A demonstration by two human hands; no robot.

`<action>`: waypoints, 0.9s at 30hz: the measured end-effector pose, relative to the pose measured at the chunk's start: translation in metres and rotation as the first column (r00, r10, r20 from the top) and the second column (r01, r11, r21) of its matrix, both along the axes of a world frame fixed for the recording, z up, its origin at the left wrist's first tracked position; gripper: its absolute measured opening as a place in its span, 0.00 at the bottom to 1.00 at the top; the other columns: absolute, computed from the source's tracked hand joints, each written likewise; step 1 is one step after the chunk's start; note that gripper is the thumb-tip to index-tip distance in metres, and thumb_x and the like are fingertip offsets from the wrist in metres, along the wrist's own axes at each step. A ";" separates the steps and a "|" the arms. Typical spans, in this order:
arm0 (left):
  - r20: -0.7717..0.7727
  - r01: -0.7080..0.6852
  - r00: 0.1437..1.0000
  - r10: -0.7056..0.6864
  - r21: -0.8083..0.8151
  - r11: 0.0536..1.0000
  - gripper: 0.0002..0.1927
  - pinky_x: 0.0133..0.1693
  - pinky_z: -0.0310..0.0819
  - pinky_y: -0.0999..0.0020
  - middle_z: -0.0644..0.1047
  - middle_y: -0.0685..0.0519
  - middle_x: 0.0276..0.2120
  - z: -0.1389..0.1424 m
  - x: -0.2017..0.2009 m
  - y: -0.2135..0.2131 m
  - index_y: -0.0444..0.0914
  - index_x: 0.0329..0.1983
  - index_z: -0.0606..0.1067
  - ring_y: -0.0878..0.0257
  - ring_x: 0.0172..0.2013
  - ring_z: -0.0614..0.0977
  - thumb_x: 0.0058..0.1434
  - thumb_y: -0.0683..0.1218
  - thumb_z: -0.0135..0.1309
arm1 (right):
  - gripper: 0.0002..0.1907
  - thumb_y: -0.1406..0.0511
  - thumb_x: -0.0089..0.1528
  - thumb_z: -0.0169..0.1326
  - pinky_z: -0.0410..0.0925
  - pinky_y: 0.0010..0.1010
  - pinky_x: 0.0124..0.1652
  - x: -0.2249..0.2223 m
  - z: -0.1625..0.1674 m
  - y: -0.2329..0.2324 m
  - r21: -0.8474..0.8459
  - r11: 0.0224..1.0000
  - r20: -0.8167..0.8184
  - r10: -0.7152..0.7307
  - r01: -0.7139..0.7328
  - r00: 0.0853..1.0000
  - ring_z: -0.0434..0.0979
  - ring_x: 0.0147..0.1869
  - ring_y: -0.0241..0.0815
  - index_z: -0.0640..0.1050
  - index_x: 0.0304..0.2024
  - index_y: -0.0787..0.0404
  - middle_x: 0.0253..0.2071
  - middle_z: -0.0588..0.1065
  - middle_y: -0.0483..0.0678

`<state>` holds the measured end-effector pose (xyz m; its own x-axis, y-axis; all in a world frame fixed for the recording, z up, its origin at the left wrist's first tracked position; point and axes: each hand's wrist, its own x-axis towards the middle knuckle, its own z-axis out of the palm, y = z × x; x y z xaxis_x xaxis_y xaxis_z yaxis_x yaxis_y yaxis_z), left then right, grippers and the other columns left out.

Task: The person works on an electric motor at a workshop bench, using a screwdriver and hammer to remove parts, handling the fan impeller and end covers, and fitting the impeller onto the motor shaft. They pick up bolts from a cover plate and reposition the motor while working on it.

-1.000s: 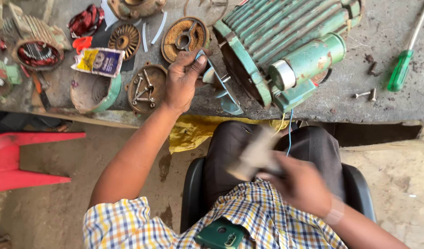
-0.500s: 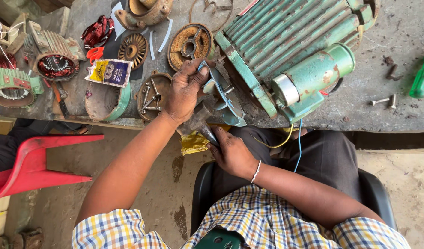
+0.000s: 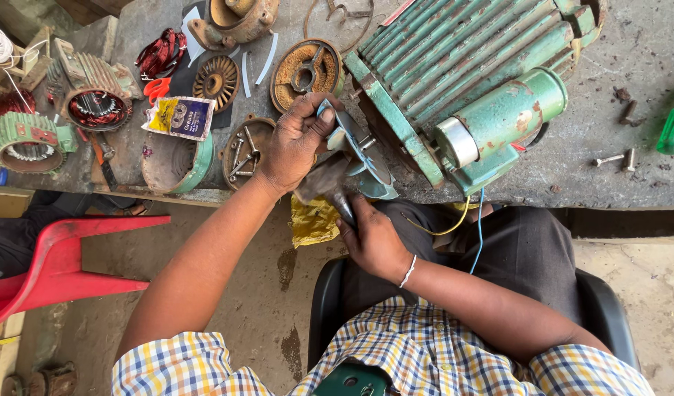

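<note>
A grey, stained concrete workbench spans the top of the view, its front edge chipped and dusty. Below it lies a bare, brownish concrete floor with dark blotches. A red plastic chair stands at the left edge, and a black padded seat sits below the bench's front edge. Soft, even daylight falls everywhere.

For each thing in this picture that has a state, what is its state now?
left hand: gripping the fan blade
right hand: gripping the hammer handle
fan blade: held at the bench edge
hammer: head raised against the fan
green motor housing: lying on its side, end cover off
end cover: detached, open side up
grease pouch: lying flat
stator: taken out, windings exposed
</note>
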<state>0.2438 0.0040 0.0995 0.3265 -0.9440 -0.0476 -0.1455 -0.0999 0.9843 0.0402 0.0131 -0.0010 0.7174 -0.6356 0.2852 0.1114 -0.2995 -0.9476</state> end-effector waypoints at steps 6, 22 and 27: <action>-0.015 0.023 1.000 -0.023 -0.005 1.000 0.10 0.32 0.63 0.83 0.70 0.67 0.32 0.000 0.001 -0.001 0.44 0.53 0.75 0.80 0.32 0.68 0.74 0.51 0.54 | 0.21 0.65 0.63 0.57 0.73 0.50 0.38 -0.002 0.002 0.000 -0.068 0.991 -0.070 0.114 -0.119 0.991 0.79 0.43 0.66 0.69 0.57 0.65 0.42 0.77 0.62; 0.007 0.013 1.000 -0.014 0.028 1.000 0.10 0.37 0.75 0.81 0.73 0.64 0.37 0.003 0.003 -0.005 0.44 0.53 0.75 0.78 0.37 0.74 0.73 0.51 0.54 | 0.26 0.66 0.62 0.57 0.73 0.49 0.43 -0.003 -0.003 0.000 -0.127 0.976 -0.085 0.168 -0.178 0.982 0.78 0.47 0.67 0.68 0.62 0.64 0.48 0.77 0.63; -0.100 -0.008 0.995 0.013 0.052 0.999 0.12 0.40 0.79 0.78 0.75 0.63 0.40 0.000 0.003 -0.006 0.45 0.55 0.75 0.77 0.39 0.77 0.72 0.51 0.53 | 0.26 0.68 0.61 0.56 0.73 0.49 0.43 -0.005 -0.007 -0.001 -0.090 0.993 -0.025 0.075 -0.077 0.997 0.78 0.47 0.67 0.69 0.62 0.64 0.46 0.76 0.64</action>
